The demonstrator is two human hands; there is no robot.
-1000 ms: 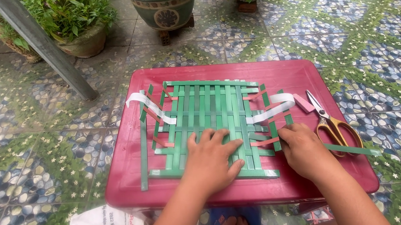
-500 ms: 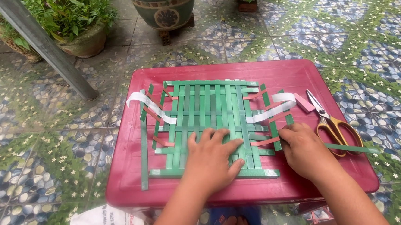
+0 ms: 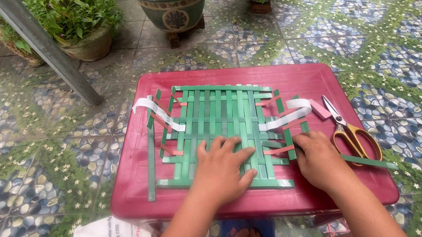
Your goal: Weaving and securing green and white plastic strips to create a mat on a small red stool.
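Left hand (image 3: 222,170) flat, open, pressing green woven mat (image 3: 221,114); right hand (image 3: 318,159) curled at mat's right edge, nearer the sideways pink strip (image 3: 280,150), grip unclear.

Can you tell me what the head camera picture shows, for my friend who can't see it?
Two bare hands press on a mat of woven green strips lying on a red table: the left hand lies flat on the mat, the right hand rests at its right edge. Yellow-handled scissors lie to the right, and potted plants stand on the pebbled floor behind.
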